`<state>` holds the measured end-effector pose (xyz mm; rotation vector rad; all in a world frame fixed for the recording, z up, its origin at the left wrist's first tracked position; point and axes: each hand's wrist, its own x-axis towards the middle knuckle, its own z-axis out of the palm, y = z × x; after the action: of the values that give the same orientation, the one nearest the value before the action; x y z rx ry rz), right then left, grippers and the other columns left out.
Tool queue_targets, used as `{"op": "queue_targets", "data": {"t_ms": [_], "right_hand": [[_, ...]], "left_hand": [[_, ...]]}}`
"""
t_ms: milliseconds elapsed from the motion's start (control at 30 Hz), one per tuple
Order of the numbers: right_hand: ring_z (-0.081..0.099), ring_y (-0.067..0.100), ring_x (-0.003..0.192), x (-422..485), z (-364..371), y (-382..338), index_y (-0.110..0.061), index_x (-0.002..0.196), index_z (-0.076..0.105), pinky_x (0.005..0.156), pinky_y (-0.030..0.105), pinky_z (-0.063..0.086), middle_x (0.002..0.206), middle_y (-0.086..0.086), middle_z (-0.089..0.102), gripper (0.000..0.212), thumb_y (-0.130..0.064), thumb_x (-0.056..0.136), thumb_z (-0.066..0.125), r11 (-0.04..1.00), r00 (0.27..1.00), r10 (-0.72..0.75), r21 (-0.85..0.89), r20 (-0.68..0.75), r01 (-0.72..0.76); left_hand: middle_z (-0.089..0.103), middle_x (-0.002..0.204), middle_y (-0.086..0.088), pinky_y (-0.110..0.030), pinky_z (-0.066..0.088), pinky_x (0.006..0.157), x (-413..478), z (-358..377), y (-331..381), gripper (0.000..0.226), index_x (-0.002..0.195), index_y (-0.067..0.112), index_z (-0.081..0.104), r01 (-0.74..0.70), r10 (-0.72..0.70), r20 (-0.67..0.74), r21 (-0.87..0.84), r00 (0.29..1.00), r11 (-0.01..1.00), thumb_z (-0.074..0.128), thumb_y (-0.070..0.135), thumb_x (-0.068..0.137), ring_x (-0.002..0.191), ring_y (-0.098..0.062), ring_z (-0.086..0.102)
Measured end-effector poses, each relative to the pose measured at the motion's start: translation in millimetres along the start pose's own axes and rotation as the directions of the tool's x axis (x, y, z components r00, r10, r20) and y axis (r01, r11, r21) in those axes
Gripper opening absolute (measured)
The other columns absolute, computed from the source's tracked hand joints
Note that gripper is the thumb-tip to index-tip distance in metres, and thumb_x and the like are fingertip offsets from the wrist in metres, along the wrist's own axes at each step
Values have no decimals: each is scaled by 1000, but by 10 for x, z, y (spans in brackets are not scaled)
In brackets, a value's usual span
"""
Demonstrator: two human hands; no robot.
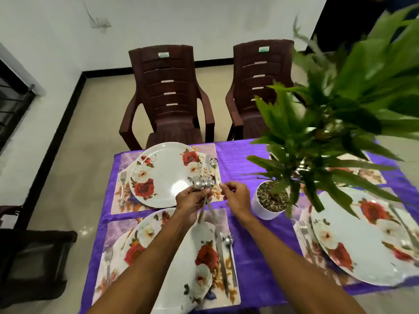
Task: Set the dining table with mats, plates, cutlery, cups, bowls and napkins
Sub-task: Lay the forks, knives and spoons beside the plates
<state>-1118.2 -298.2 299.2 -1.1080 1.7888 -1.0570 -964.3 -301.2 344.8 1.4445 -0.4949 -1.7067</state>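
Cutlery is in hand. A bundle of polished steel spoons [203,184] sits in the left hand [190,203], above the gap between the far and near settings, with the bowls up and the handles trailing down past the palm. The left grip is clamped round the handles. The right hand [237,196] hovers just beside the bowls with its fingers curled, and I cannot tell whether its grip pinches anything.

The spoons look light, stiff and slick, so they are likely to slide against each other. One is best drawn out by its neck.

Two bowls show plainly in the bundle, and there may be a third. On the purple-clothed counter [244,159] lie three round white rose-patterned plates: far [165,175], near [204,252] and right [353,243]. They look glossy and breakable. Each rests on a floral rectangular mat [123,159], and a fourth mat [371,175] peeks out behind the green potted plant [340,109]. Three steel forks lie left of the plates [123,180] [108,257] [305,232]. Two laid spoons [213,163] [227,240] and two knives [207,162] [221,264] lie right of the far and near plates. The cutlery at the right plate is blurred. Cups, bowls and napkins are not yet out. Two brown plastic chairs [163,91] [260,87] stand beyond.
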Motion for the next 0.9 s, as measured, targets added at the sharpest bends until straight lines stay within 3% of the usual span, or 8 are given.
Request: {"op": "queue_targets", "data": {"t_ms": [67, 167, 233, 400, 533, 633, 800, 900], "right_hand": [[60, 12, 52, -188, -197, 18, -14, 73, 72, 55, 35, 50, 60, -1, 68, 25, -31, 92, 70, 996, 999, 15, 84, 45, -19], [61, 13, 54, -473, -536, 84, -14, 78, 73, 51, 29, 49, 68, 7, 71, 18, -24, 93, 70, 990, 991, 6, 136, 134, -24], [61, 10, 53, -663, -807, 148, -16, 80, 74, 47, 26, 48, 67, 2, 72, 12, -19, 92, 71, 987, 985, -2, 156, 171, -25], [63, 15, 58, -1020, -1435, 318, -23, 76, 73, 49, 29, 46, 71, 3, 73, 18, -16, 93, 70, 973, 984, 14, 225, 176, -54], [64, 13, 66, -1220, -1893, 437, -16, 82, 73, 53, 23, 45, 76, 5, 72, 11, -10, 90, 70, 915, 975, 127, 358, 183, -186], [65, 14, 69, -1312, -2191, 529, -13, 81, 69, 60, 25, 48, 77, 2, 70, 13, -1, 86, 70, 846, 959, 234, 452, 160, -282], [66, 20, 72, -1351, -2662, 614, -15, 73, 61, 60, 29, 50, 76, 5, 68, 25, 4, 90, 64, 791, 947, 310, 529, 84, -306], [63, 25, 72, -1283, -2953, 647, -8, 88, 63, 58, 30, 49, 79, 11, 66, 12, 0, 95, 57, 766, 938, 344, 564, 45, -308]], "left_hand": [[73, 81, -16, -29, 60, 67, -178, 128, -152, 29, 109, -12, 66, -16, 16, 13, 30, 1000, 999, 71, -9, 80, 64, -23, 69], [74, 83, -13, -36, 57, 82, -448, 312, -447, 33, 111, -8, 68, -8, 8, 10, 32, 1000, 999, 73, -6, 79, 69, -23, 70], [74, 83, -13, -41, 55, 91, -660, 474, -644, 31, 110, -7, 69, 8, -9, 28, 33, 1000, 999, 73, -5, 79, 69, -23, 70], [73, 80, -15, -29, 60, 63, -1076, 915, -1006, 16, 98, -5, 69, 40, -38, 130, -13, 991, 999, 66, -11, 83, 64, -23, 72], [75, 75, -9, -25, 58, 58, -1175, 1212, -1225, 15, 98, -1, 68, 68, -87, 211, 95, 974, 993, 66, -8, 85, 63, -17, 72], [75, 74, -5, -24, 58, 56, -1196, 1444, -1411, 13, 92, 2, 68, 76, -119, 264, 166, 957, 983, 66, -8, 85, 61, -13, 71], [74, 77, -6, -29, 59, 60, -1257, 1886, -1656, 17, 85, 6, 71, 93, -166, 343, 219, 925, 971, 68, -10, 82, 66, -15, 71], [72, 74, -7, -33, 60, 63, -1245, 2157, -1717, 17, 83, 4, 70, 85, -176, 361, 255, 916, 963, 69, -12, 79, 65, -18, 70]]}}
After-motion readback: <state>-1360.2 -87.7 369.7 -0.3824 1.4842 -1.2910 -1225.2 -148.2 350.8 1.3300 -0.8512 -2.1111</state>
